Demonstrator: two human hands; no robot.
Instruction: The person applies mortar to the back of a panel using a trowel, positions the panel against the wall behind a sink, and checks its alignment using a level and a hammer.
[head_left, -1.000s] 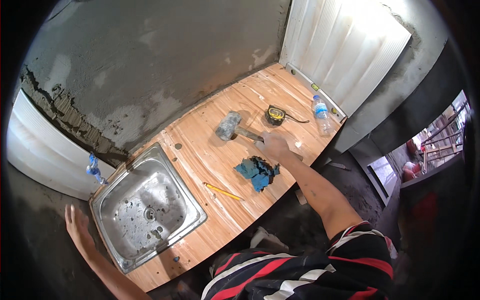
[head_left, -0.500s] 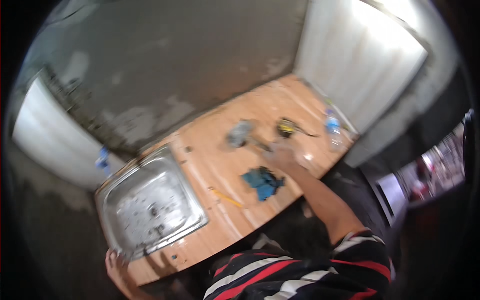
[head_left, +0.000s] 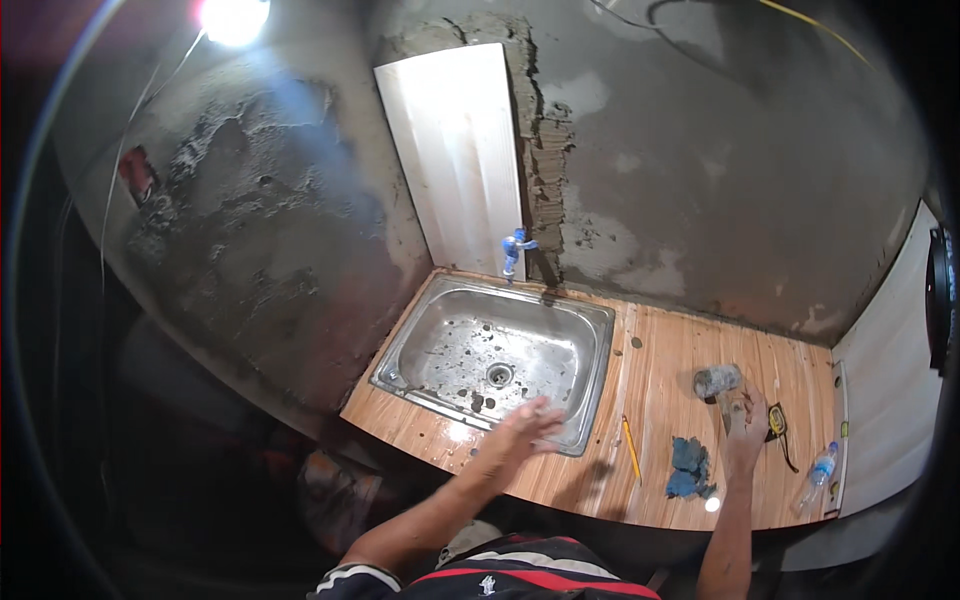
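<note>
A metal sink (head_left: 603, 375) was set into a wood-look surface (head_left: 660, 350), and dark bits were scattered on its bottom, around the round drain (head_left: 500, 375). The left hand (head_left: 522, 437) was held at the front edge of the sink, toward its right corner, with the fingers spread apart. It could not be told whether the metal was touched or whether the hand was just above it. To the right of the sink, well apart from it, a mallet (head_left: 715, 380) with a fat grey head was laid on the surface. Its handle was partly covered by the right hand (head_left: 745, 432), and it could not be told whether the fingers there were closed tight around the wood or only put against it. Just to the right of the sink a yellow pencil (head_left: 631, 450) was seen, and past it some torn blue stuff (head_left: 689, 467) was spread near the front edge. Farther right of the sink, a black and yellow tape measure (head_left: 776, 420) was seen just beside the right hand, and a clear bottle (head_left: 820, 470) with a blue label was placed farther still. Behind the sink, a blue and white tap (head_left: 513, 253) was seen in front of a tall white panel (head_left: 455, 150).
</note>
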